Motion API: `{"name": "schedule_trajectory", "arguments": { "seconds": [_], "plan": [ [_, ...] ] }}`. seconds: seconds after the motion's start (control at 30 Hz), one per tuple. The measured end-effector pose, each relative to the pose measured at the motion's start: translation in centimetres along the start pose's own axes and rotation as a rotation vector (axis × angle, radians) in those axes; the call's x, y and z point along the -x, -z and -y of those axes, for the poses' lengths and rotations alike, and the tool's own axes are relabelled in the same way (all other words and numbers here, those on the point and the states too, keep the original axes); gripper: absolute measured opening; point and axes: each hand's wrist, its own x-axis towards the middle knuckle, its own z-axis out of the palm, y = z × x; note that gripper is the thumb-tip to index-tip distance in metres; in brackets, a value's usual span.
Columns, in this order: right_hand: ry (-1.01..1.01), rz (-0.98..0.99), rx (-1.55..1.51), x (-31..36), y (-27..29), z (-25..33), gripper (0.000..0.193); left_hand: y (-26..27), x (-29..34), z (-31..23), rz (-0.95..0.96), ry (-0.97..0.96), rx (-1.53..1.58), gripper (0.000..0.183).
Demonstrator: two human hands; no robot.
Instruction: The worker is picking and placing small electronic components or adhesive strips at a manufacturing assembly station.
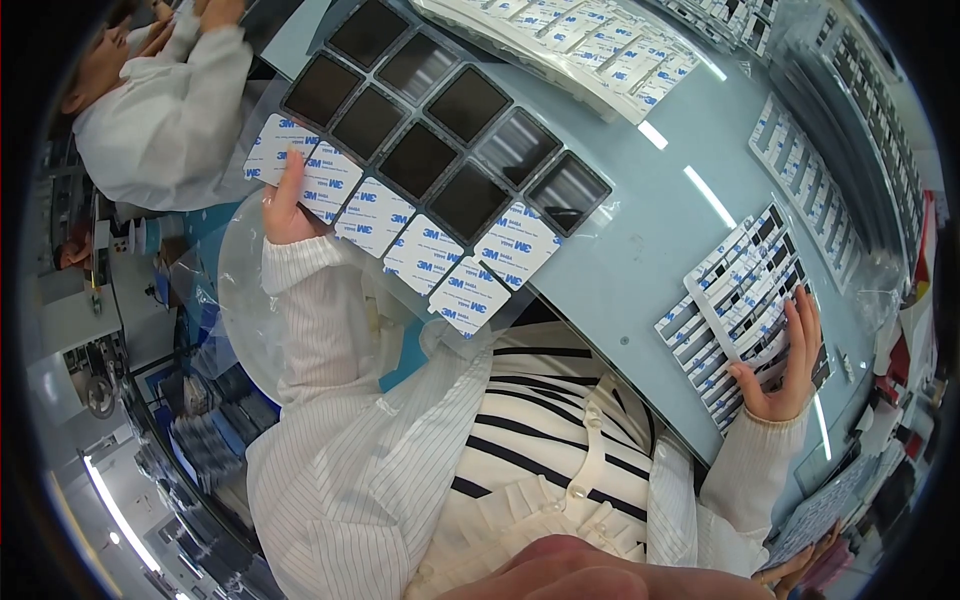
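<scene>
Panel, dark-and-white squared: left fingers are pinching its edge; spread right fingers are touching slotted sheets.

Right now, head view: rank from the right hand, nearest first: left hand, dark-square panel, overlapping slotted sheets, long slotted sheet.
From the right hand:
1. Overlapping slotted sheets: under it, touching.
2. Long slotted sheet: upper right, past them.
3. Dark-square panel: to its upper left.
4. Left hand: far left.
</scene>
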Motion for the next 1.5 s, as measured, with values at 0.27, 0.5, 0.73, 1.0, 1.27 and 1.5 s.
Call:
{"name": "schedule_trajectory", "arguments": {
  "seconds": [0.27, 0.5, 0.73, 1.0, 1.27, 1.5],
  "plan": [
    [-0.016, -0.002, -0.008, -0.1, -0.2, 0.1, 0.086, -0.2, -0.1, 0.0, -0.012, 0.002, 0.014, 0.04],
    [0.007, 0.003, 0.005, -0.1, -0.1, -0.1, 0.086, -0.2, 0.1, 0.0, 0.038, -0.005, 0.05, 0.04],
    [0.012, 0.008, 0.02, 0.0, -0.2, -0.3, 0.086, 0.6, -0.4, 0.4, 0.07, -0.027, 0.083, 0.039],
    [0.014, 0.007, 0.022, -0.1, -0.3, -0.3, 0.086, 1.0, -0.7, 0.5, 0.061, -0.027, 0.084, 0.038],
    [0.007, 0.01, 0.02, -0.1, -0.2, -0.2, 0.086, 1.3, -1.1, 1.0, 0.061, -0.023, 0.075, 0.034],
    [0.002, -0.009, 0.004, -0.1, -0.2, 0.0, 0.086, 1.0, -1.3, 1.1, -0.092, 0.008, 0.041, 0.035]
  ]
}}
